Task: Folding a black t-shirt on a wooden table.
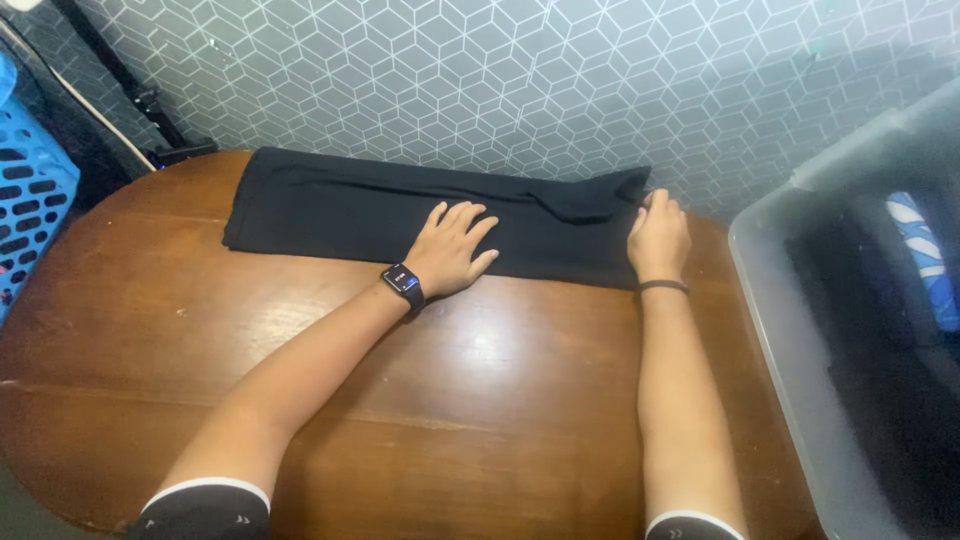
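A black garment (350,210), folded into a long strip, lies across the far side of a round brown wooden table (480,400). My left hand (452,248) rests flat on the cloth near its middle, fingers spread; a dark watch sits on that wrist. At the strip's right end, my right hand (658,235) curls its fingers around the cloth's edge, where the fabric is bunched. A thin dark band circles the right wrist.
A grey plastic bin (800,330) with dark and blue-white clothes stands at the right. A blue perforated basket (30,190) is at the left edge. A grey wall with a cube pattern (560,80) rises behind the table, with a dark cable at its upper left.
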